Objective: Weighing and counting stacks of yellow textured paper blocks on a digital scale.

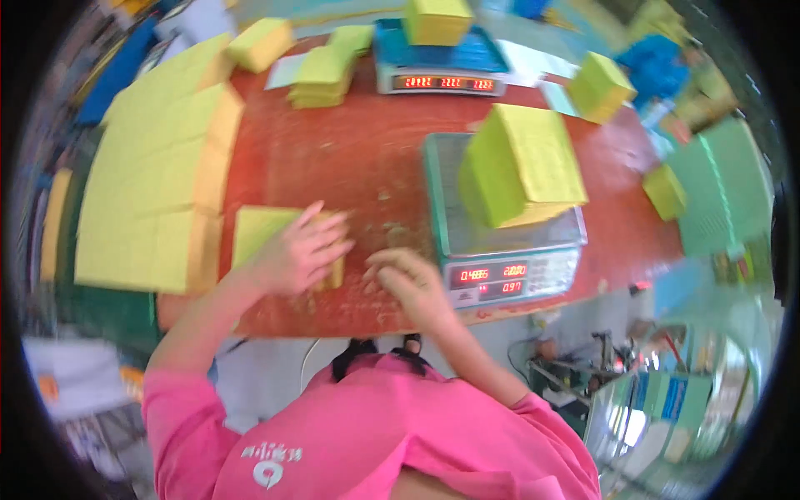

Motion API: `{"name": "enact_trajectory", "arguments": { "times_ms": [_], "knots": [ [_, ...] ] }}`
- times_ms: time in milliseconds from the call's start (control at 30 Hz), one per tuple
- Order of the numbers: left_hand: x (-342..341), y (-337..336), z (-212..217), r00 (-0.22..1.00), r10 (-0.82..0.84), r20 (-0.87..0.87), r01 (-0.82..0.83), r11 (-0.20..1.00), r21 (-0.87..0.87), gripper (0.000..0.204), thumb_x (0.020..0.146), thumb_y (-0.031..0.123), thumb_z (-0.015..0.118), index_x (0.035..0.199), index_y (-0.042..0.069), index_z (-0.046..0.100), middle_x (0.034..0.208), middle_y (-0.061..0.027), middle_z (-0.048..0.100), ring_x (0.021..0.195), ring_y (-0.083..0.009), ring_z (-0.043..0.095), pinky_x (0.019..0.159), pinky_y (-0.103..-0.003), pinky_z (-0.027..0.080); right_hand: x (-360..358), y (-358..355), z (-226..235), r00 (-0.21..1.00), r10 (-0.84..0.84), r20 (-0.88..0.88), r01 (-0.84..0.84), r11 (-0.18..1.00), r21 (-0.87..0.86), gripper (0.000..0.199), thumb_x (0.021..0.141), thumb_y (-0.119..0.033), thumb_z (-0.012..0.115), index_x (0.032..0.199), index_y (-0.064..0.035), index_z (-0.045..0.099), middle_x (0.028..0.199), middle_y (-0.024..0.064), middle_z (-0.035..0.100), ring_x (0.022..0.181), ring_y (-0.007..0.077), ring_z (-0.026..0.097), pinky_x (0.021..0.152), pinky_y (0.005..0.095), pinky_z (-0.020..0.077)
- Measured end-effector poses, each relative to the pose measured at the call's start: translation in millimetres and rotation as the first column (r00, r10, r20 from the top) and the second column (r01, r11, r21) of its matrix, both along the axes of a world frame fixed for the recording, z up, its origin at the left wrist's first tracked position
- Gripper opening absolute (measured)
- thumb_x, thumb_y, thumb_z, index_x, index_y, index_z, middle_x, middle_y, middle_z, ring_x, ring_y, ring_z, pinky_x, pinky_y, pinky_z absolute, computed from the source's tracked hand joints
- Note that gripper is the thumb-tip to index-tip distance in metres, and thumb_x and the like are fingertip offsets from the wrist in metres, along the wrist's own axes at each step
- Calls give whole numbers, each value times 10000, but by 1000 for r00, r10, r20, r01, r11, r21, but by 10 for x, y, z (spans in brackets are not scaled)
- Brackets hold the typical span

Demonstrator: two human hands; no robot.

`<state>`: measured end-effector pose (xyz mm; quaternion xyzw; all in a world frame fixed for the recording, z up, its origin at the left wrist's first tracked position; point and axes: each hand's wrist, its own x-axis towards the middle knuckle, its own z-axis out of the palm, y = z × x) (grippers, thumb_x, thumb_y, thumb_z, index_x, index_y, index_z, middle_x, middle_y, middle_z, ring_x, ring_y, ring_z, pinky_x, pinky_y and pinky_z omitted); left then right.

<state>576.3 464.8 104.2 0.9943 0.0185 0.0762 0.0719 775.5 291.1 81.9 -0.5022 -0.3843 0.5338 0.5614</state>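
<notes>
Nearest me there's the pink shirt (392, 425), then both hands over the red table (358, 150). Left hand (310, 250) has its fingers spread, palm down, over the right end of a small yellow stack (257, 232) near the front edge; blur makes it hard to say if it's actually touching. Right hand (412, 283) is just left of the near scale (517, 279), fingers half curled. Can't tell if it's holding anything, the palm's hidden.

That scale's pan (450, 187) carries one tall yellow block (542, 158), and its red digits are lit. Over on the left is a big pile (158, 167) of yellow blocks, packed side by side.

Further back, a greenish pile (321, 75) sits left of the far scale (387, 83). Its blue tray (396, 50) bears another block (439, 21), cut off by the view. Far right, past one more block (600, 87), there's someone in blue (654, 71).
</notes>
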Motion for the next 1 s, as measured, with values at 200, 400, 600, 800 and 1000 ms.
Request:
{"name": "enact_trajectory", "arguments": {
  "times_ms": [200, 400, 600, 800, 1000],
  "knots": [
    [-138, -500, 389, 702, 580, 414, -591, 798, -115, 562, 865, 182, 654, 1397, 85, 498, 1453, -127, 475, 1385, -300, 412, 1168, -516, 246, 116, 662, 65, 940, -185, 287, 95, 949, 301, 391, 928, -149, 619, 1278, 14, 556, 1232, 151, 609, 1113, 237, 607, 939, 342, 489],
    [-623, -1703, -526, -193, 955, -224, -59, -239, -969, 699, 960, 449, 583, 1434, -20, 374, 1428, -194, 435, 1335, -285, 428, 1096, -479, 351, -202, 1633, -215, 660, 101, 745, -253, 963, 94, 600, 868, -426, 652, 1282, 3, 586, 1202, 220, 655, 1103, 322, 639, 957, 397, 484],
    [-779, -2370, -1028, 0, 826, -564, 466, -499, -731, 996, 870, 675, 577, 1530, 33, 198, 1482, -287, 337, 1332, -382, 424, 1049, -554, 389, -275, 1417, -445, 706, 427, 565, -461, 882, -91, 523, 860, -436, 658, 1168, -13, 661, 1074, 227, 695, 1018, 326, 676, 886, 411, 501],
    [-832, -2170, -912, 239, 871, -429, 563, -484, -670, 945, 903, 687, 512, 1539, 65, 191, 1514, -260, 328, 1376, -373, 389, 1124, -534, 325, -533, 438, -173, 628, 357, 691, -386, 914, -121, 487, 889, -408, 634, 1164, -7, 614, 1013, 262, 677, 975, 400, 661, 833, 467, 504],
    [-1002, -2391, -1037, 286, 915, -283, 398, -382, -834, 610, 1045, 480, 372, 1481, 55, 341, 1485, -145, 441, 1341, -292, 456, 1127, -446, 345, -796, -161, -110, 637, 274, 720, -244, 958, -150, 493, 892, -398, 636, 1125, 32, 570, 999, 263, 659, 945, 417, 649, 813, 490, 501]
  ]
}}
